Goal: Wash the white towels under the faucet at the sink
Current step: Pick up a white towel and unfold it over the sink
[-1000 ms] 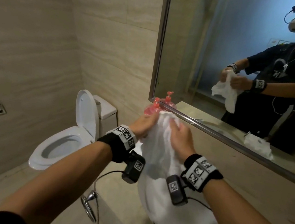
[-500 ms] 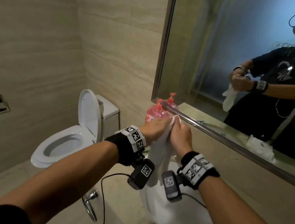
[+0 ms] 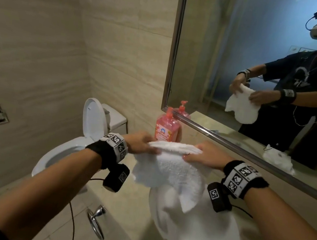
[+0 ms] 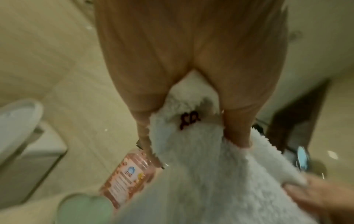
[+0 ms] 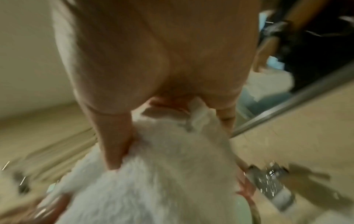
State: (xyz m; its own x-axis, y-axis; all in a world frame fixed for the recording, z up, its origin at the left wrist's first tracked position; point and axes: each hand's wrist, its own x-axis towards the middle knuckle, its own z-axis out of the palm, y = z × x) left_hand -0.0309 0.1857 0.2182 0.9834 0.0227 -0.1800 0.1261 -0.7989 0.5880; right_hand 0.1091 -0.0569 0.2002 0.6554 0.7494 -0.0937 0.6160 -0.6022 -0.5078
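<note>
I hold a white towel (image 3: 175,169) stretched sideways above the white sink basin (image 3: 208,238). My left hand (image 3: 142,143) grips its left top edge, my right hand (image 3: 203,156) grips the right top edge, and the cloth hangs down between them into the bowl. In the left wrist view the towel (image 4: 201,166) shows a small dark embroidered mark between thumb and fingers. The right wrist view shows the towel (image 5: 162,166) bunched in that hand, with the chrome faucet (image 5: 272,183) blurred at lower right. The faucet is hidden in the head view.
A pink soap bottle (image 3: 167,127) stands on the counter against the mirror (image 3: 263,63). A second white towel shows only as a mirror reflection (image 3: 278,160). A toilet (image 3: 82,135) with raised lid is to the left. A chrome towel ring (image 3: 96,221) hangs below the counter front.
Half a second ago both hands were pressed together on the bunched towel. They have since moved apart sideways and lower, spreading the towel wide over the basin.
</note>
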